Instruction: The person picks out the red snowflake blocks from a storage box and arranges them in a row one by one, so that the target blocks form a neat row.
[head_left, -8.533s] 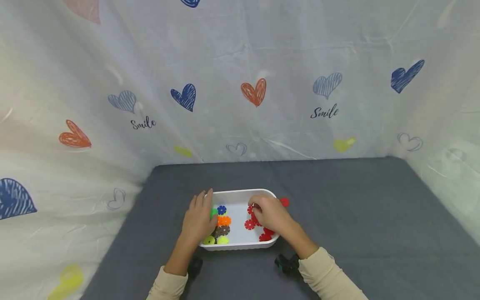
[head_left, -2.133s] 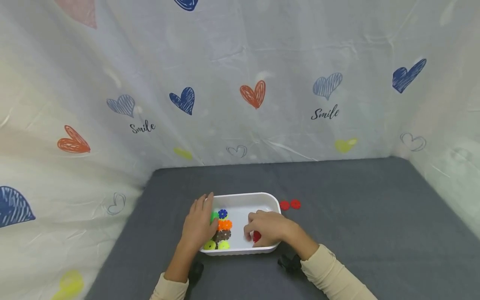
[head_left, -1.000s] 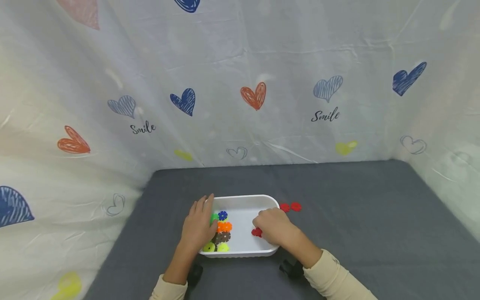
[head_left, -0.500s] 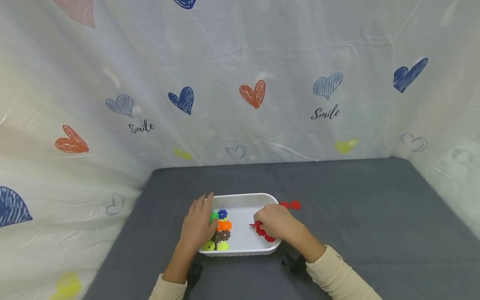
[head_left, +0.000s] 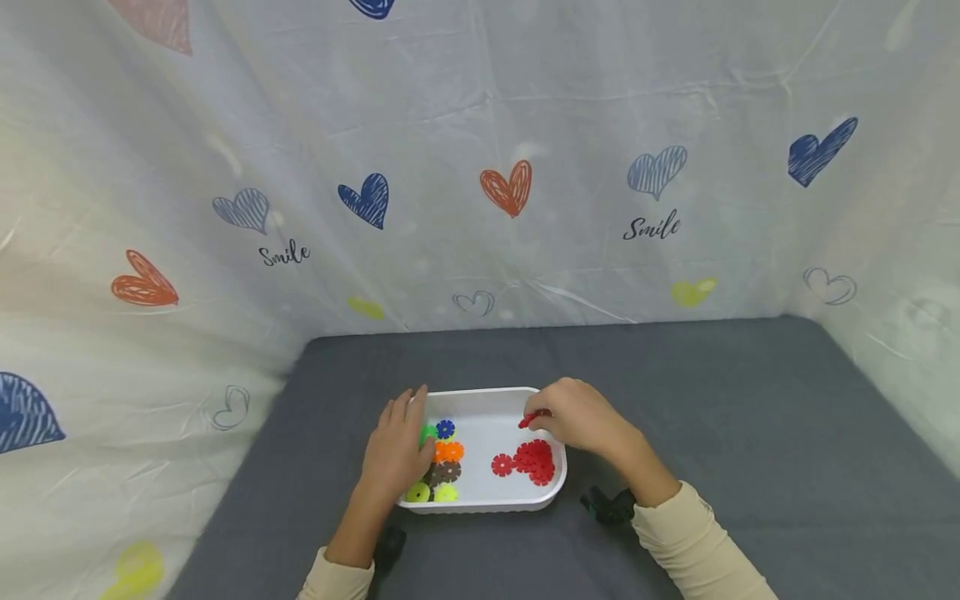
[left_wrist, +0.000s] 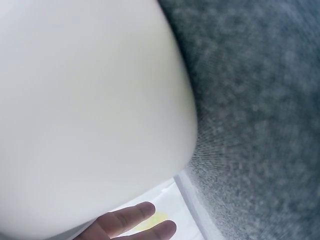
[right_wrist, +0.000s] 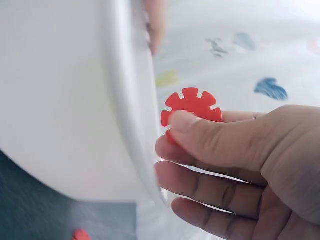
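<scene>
My right hand (head_left: 581,417) pinches a red notched plastic disc (right_wrist: 192,102) between thumb and index finger. It is over the right end of a white tray (head_left: 480,506). Below it in the tray lies a cluster of red notched discs (head_left: 536,458). My left hand (head_left: 396,446) rests at the tray's left rim, fingers straight, thumb on the inner side. Beside that thumb are blue (head_left: 446,429), orange (head_left: 450,452), brown (head_left: 448,472) and yellow discs (head_left: 446,492), plus a green disc (head_left: 428,432) partly covered by the hand.
The tray stands on a grey cloth-covered table (head_left: 712,417). A red disc (right_wrist: 81,235) lies on the cloth in the right wrist view. Behind the table hangs a pale curtain (head_left: 450,108) printed with hearts. Dark straps (head_left: 609,506) sit at both wrists.
My right hand has lifted a red disc from the tray and moved up and right, uncovering the red cluster. It now hides the two red discs seen on the table earlier. My left hand stays put.
</scene>
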